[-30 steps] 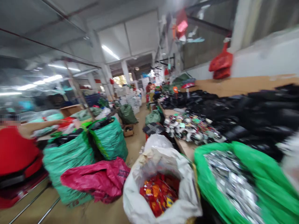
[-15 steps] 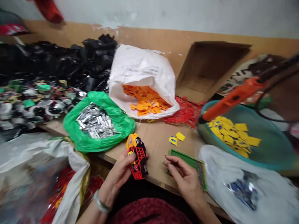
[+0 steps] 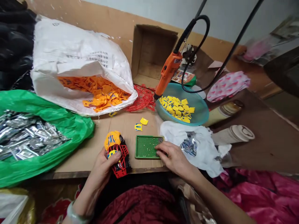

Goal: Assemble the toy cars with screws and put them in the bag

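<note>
My left hand (image 3: 100, 171) is wrapped round a toy car (image 3: 123, 152) with an orange hood, red cage frame and black body; a small yellow-and-blue panel (image 3: 112, 153) shows beside my thumb. My right hand (image 3: 175, 158) rests at the right end of a green perforated tray (image 3: 146, 147), its thumb and fingers closed together. Whatever they pinch, if anything, is too small to make out. Tiny metal parts (image 3: 160, 140), possibly screws, are gathered in the tray's upper right corner. Two loose yellow pieces, one plain (image 3: 144, 121) and one with blue marks (image 3: 138, 127), lie behind the tray.
An orange electric screwdriver (image 3: 169, 74) hangs over a teal bowl (image 3: 202, 113) of yellow panels. Behind left are a white sack (image 3: 79, 46) of orange parts and a green bag (image 3: 79, 129) of silvery parts. A white bag (image 3: 203, 140) and two bottles (image 3: 232, 134) stand right.
The view has swung to the right. My right hand has moved from the tray's left part to its right end. My left hand still holds the toy car.
</note>
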Tool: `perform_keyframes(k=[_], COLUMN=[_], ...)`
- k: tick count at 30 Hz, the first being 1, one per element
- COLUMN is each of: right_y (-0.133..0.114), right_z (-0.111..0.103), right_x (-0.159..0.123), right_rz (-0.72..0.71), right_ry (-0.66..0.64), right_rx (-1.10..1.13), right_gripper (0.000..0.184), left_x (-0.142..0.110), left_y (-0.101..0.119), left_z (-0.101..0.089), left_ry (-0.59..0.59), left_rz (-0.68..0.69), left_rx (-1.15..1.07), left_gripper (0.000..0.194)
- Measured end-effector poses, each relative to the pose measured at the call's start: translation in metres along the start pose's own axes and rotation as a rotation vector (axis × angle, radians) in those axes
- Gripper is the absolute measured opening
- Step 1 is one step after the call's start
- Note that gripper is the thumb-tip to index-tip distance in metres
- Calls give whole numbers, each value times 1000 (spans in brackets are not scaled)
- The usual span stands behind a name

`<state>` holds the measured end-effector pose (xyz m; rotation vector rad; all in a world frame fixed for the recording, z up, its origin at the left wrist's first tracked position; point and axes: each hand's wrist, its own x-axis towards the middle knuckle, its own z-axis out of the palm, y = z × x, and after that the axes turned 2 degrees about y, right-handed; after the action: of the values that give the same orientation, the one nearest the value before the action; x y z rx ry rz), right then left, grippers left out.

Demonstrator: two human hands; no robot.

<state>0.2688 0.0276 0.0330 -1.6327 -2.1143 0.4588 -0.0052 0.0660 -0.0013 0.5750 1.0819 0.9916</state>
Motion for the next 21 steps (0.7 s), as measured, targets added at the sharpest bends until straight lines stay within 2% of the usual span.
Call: perform_keyframes(k=[2,4,6,8,10,13,17,21], right_y=[-5,-4,6,24,44,67,79,86], right_z=[-1,-7,-18,-32,-46,-57,-50,-40], right_x=[4,6,3,-6,-20,-39,-43,-35], right_rz=[-18,12,137,298,408,454,455,437], right_ry=[40,157,286,339,303,217,143,161], right_rx=[66,145,130,39,-41,-104,-110,-85], right_gripper=[16,16,17,18,16,14,26,16], left_x=[2,3,2,1,0,3,6,3], left_y=[-1,-3,-5,-7,-7,-6,-5,-4], left_z=[2,3,4,4,4,4,3,4], left_ry=[2,30,62,86,90,62,30,-32], left_rz=[3,14,37,65,72,-5,-46,-77], left_rx=[5,7,16,32,44,58,4,-157], left_gripper=[68,69,69,68,67,70,70,67])
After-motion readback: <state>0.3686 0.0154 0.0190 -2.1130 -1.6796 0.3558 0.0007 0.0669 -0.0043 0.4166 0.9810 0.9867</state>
